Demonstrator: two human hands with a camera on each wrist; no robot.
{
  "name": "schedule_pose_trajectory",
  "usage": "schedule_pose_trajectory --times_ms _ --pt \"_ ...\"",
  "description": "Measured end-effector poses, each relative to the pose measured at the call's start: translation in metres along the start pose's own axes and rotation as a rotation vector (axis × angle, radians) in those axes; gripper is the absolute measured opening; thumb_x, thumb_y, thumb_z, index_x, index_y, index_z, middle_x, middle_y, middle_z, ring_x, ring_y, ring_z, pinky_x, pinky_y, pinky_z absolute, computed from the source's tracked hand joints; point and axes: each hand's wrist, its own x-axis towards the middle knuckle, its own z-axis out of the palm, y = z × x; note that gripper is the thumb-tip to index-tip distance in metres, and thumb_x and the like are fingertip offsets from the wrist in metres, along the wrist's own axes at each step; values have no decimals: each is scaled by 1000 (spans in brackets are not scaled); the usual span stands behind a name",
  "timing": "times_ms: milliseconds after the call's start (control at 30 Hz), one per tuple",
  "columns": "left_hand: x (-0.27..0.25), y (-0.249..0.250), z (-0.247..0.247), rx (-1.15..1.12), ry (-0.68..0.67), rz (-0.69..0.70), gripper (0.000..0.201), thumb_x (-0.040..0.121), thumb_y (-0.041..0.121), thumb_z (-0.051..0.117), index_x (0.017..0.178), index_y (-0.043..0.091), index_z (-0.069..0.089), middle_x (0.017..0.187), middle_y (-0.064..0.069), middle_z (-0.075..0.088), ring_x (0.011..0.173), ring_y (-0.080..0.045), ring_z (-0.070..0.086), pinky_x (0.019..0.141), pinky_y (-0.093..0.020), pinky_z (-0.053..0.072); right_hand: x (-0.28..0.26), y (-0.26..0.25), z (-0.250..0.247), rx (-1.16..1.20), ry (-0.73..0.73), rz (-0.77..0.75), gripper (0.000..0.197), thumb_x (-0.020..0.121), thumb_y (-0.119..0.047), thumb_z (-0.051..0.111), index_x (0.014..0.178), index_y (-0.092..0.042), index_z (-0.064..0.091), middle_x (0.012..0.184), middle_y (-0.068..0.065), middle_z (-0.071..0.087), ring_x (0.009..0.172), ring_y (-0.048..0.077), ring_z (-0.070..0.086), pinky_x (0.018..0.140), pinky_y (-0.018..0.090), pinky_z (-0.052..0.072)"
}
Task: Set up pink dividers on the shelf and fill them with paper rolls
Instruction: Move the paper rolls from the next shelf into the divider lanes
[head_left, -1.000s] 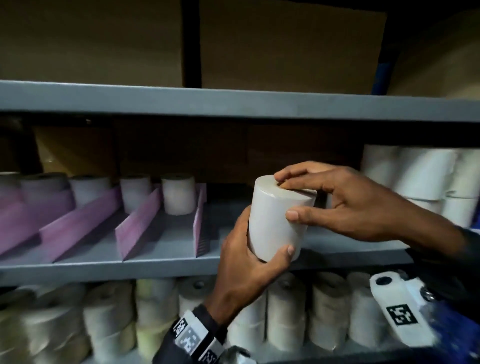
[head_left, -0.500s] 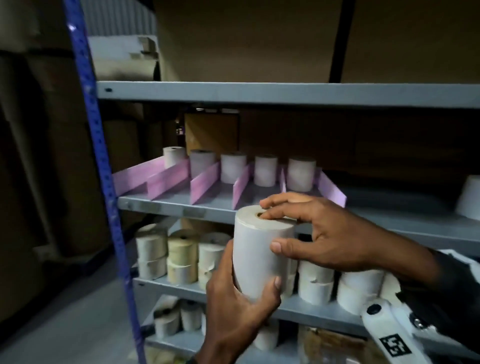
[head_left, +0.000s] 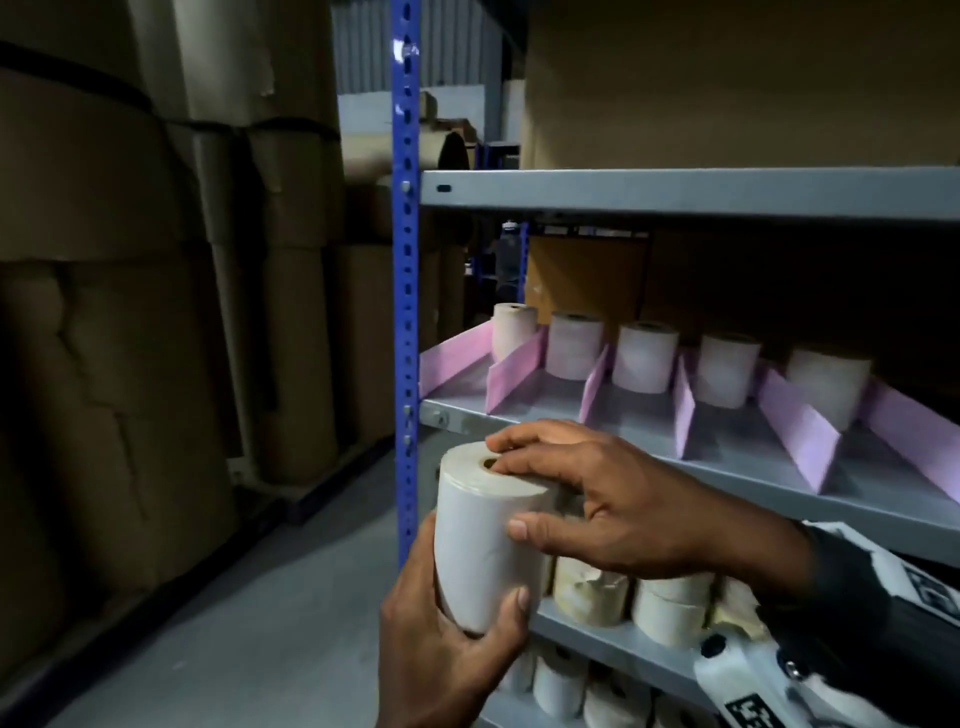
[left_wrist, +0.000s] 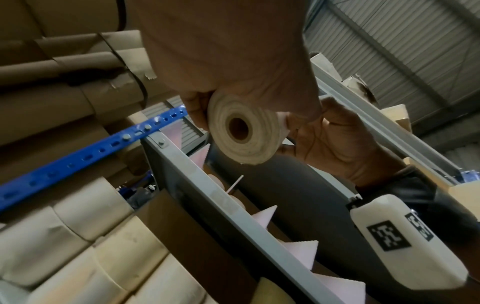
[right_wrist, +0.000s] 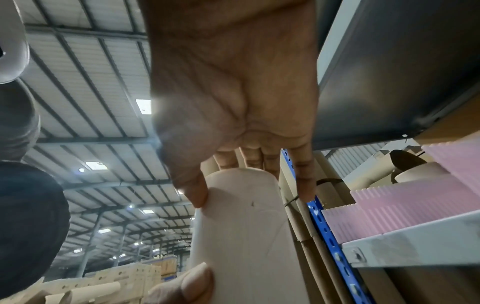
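Currently filling step: both hands hold one paper roll (head_left: 483, 540) upright in front of the shelf (head_left: 649, 431), below its edge. Left hand (head_left: 447, 649) grip wraps the roll's base, right hand (head_left: 613, 499) grip pinches its top and side. Pink dividers (head_left: 795, 421) stand in place, one roll at the back of each lane. Next, probably lift it into a lane, in front of a seated roll.

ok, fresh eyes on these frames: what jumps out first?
The white paper roll held upright in the centre foreground: the left hand grips it from below and the right hand holds its top and side. Behind it, on the grey shelf, pink dividers fan out with one roll standing at the back of each slot. A blue upright cuts the view at left.
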Motion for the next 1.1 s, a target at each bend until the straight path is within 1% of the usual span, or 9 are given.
schedule_pose_trajectory --times_ms 133,233,400,467,533,667,767,867,1100 --pt "28 -22 -25 78 3 -18 73 69 49 80 135 57 50 119 19 71 101 -10 72 81 -36 61 43 10 16 18 16 -39 53 88 -47 62 135 -24 55 142 -17 44 129 -5 39 108 31 40" --pt "49 -36 -38 134 -8 -43 74 68 51 79 134 61 47 118 23 69 99 -6 72 78 -35 61 72 16 24 -18 17 -68 52 88 -47 61 134 -22 56 140 -16 46 129 -3 41 107 31 40" --pt "91 -52 -50 104 -84 -71 73 71 48 78 137 55 47 118 22 69 101 -4 71 80 -31 60 112 24 22 -42 25 -49 47 87 -45 60 125 -18 61 135 -14 51 125 0 47 102 34 44" --pt "108 -60 -50 93 -103 -65 74 74 47 77 142 45 48 122 19 68 107 -5 68 84 -32 59 126 24 20 -74 42 -29 46 86 -42 62 122 -14 63 135 -8 53 124 5 49 102 36 44" --pt "121 -67 -48 128 -123 -71 79 78 47 72 150 32 43 138 13 59 121 -6 60 96 -34 55 139 23 17 -156 78 3 45 85 -41 62 120 -12 64 134 -3 55 123 10 50 102 38 44" --pt "119 -77 -45 296 -178 34 86 85 44 59 158 10 28 162 -7 33 147 -22 37 114 -24 33 162 23 12 -281 128 126 47 86 -41 61 121 -10 64 134 -1 55 122 14 51 100 42 45" --pt "110 -92 -43 412 -292 209 89 81 40 64 156 5 32 163 -17 28 147 -35 36 112 -44 42 173 29 8 -333 141 220 47 88 -42 61 124 -13 62 135 -3 53 122 12 49 98 43 46" --pt "113 -102 -38 552 -427 238 90 77 43 63 156 6 36 164 -18 27 147 -39 35 107 -60 44 182 35 8 -354 141 282 47 88 -41 62 126 -13 61 135 -3 53 121 10 48 99 41 45" --pt "133 -120 -21 629 -502 179 93 75 48 58 155 7 37 165 -15 27 149 -37 34 109 -62 41 196 61 14 -411 85 348 48 89 -43 60 127 -14 60 140 -4 50 124 11 47 103 36 42"
